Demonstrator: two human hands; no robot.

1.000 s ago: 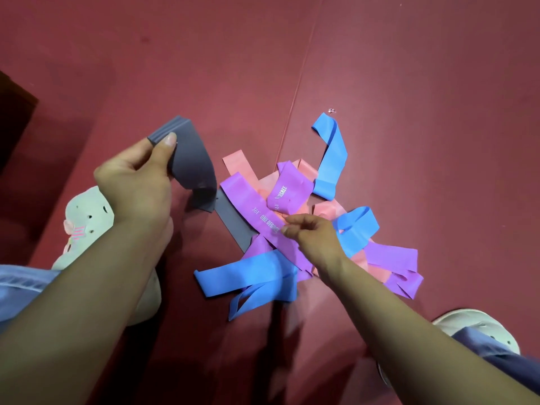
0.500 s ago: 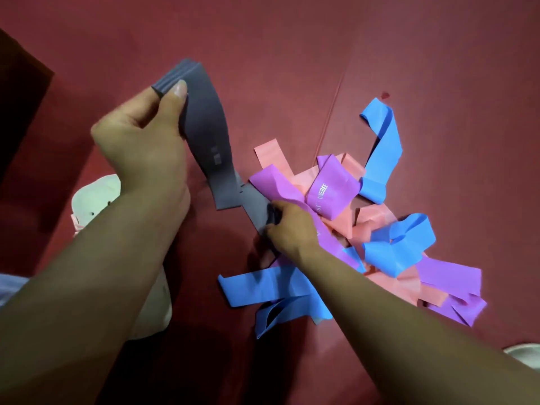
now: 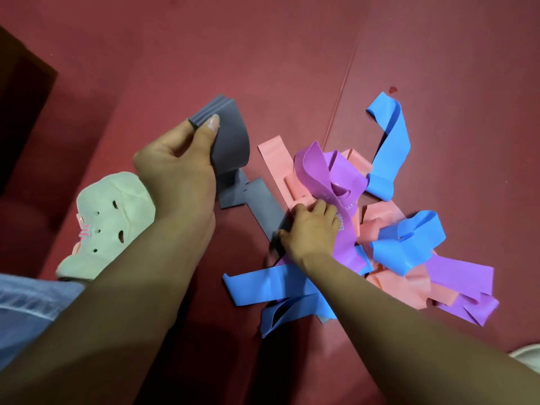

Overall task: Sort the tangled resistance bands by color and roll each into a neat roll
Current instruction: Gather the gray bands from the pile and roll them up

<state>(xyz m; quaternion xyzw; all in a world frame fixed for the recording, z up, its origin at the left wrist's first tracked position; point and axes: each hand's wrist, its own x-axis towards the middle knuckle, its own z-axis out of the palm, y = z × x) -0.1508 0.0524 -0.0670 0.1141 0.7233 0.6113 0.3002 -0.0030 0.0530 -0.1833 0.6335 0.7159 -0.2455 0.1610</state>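
Down on the dull red padded floor mat (image 3: 263,54) lies a loose heap of flat, matte rubbery strips. The left hand (image 3: 178,168) pinches the folded end of the slate-grey resistance band (image 3: 230,141), thumb flat on top of several neatly stacked layers. From there the grey strip curves down, kinks on the mat and runs flat towards the heap. The right hand (image 3: 309,229) has its fingers curled round that flat tail just where it slips under the pile. Beside its knuckles a glossy purple band with white lettering (image 3: 330,173) arches up in a soft loop over the salmon-pink bands (image 3: 274,159). Sky-blue bands (image 3: 409,244) lie twisted and creased through the tangle, one stretching away along the mat seam. A pale green perforated foam clog (image 3: 111,223) sits left of the left forearm, beneath a faded denim trouser leg (image 3: 26,299).

Half a second ago the grey strip ran taut between the hands; now it sags in a slack bend, and the purple loop stands higher.
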